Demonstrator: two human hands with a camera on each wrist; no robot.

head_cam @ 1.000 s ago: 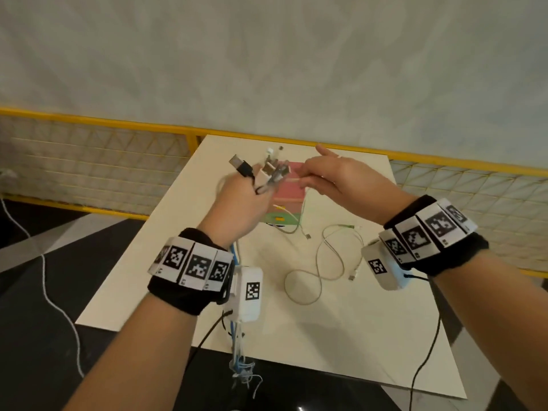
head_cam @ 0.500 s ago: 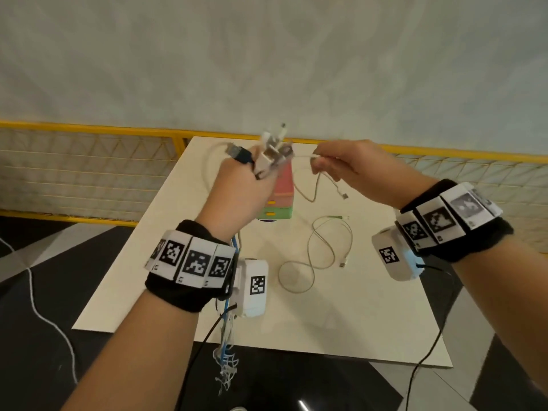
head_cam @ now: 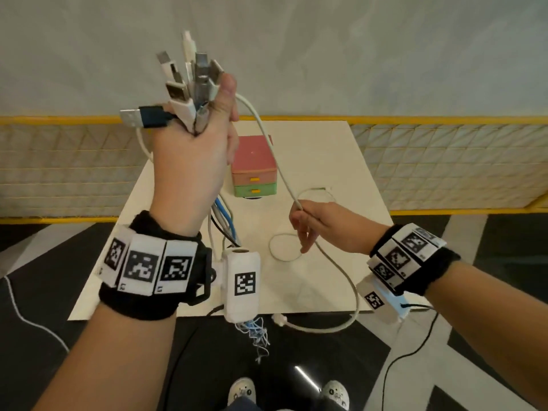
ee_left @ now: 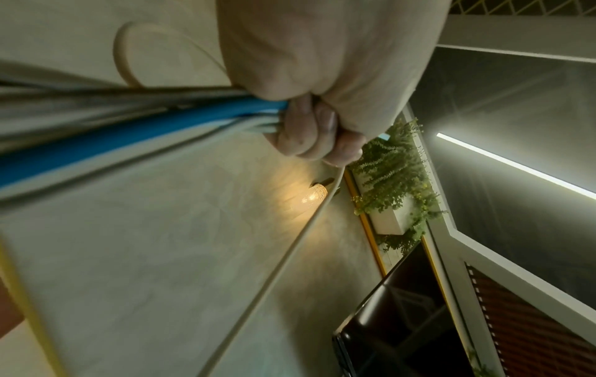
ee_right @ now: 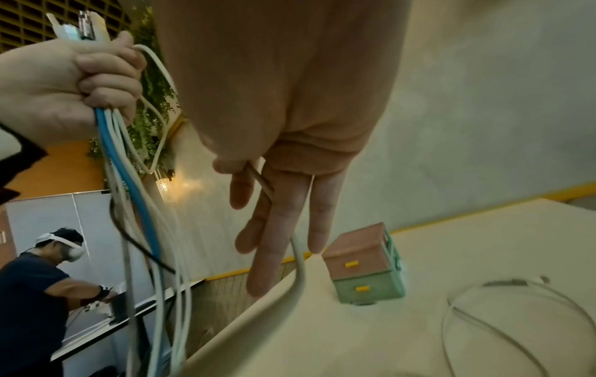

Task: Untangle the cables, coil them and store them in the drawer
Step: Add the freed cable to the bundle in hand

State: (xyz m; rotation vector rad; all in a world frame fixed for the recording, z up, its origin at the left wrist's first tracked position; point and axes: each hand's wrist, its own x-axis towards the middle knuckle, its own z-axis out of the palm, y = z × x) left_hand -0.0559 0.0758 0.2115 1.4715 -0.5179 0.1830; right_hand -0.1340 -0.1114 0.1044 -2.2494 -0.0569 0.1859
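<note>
Several cables [head_cam: 189, 93] are bunched in the raised left hand [head_cam: 189, 161], its fingers curled tight round them, plugs sticking out above and strands hanging below the wrist. One white cable [head_cam: 268, 149] slants down to the right hand [head_cam: 323, 226], pinched between thumb and forefinger, other fingers straight. Beyond both hands, on the counter [head_cam: 341, 161], stands the drawer box [head_cam: 255, 167], drawers shut.

Both forearms are bare. The left wrist [head_cam: 154, 262] wears a black band ringed with white tiles, each printed with a black square code. At its 3 o'clock side sits a white camera pod [head_cam: 242, 287] bearing one code, with a thin black lead below. The right wrist [head_cam: 410, 259] has the same band and tiles; its pod [head_cam: 378, 301] sits at 7 o'clock, a black lead trailing. Pale shoes [head_cam: 241, 393] show below, under dark trousers.
</note>
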